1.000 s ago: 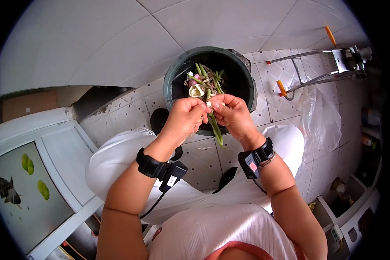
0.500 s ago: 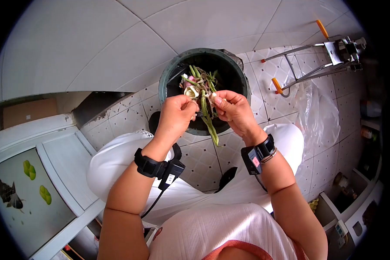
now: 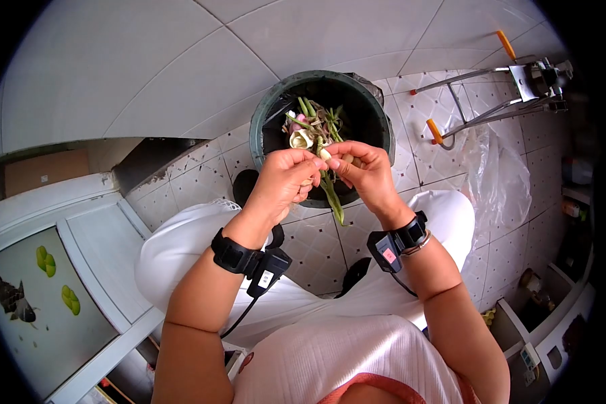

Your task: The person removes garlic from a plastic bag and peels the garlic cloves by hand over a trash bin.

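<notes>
green stalk point(image 3: 331, 192) pinched between both of my hands above the dark bin point(image 3: 377, 111) on the tiled floor point(image 3: 202, 178): my left hand point(image 3: 286, 178) has its grip pressed together on the upper end of the stalk, and my right hand point(image 3: 360, 172) pinches the same end from the other side, fingertips nearly touching, while the long green tail hangs down between my wrists in front of the bin's near rim. trimming looks well along, in my judgement, since a heap of scraps point(image 3: 313, 128) already lies in the bin, green stems mixed with pale and pinkish pieces; the stalk in hand is not yet dropped or set aside, and i see no pile of waiting or finished stalks in view, so what is left i cannot tell. count: one bin, one stalk held, two hands, two wrist bands, one on each wrist, one folded metal frame point(image 3: 491, 94) with orange tips on the floor at right.
</notes>
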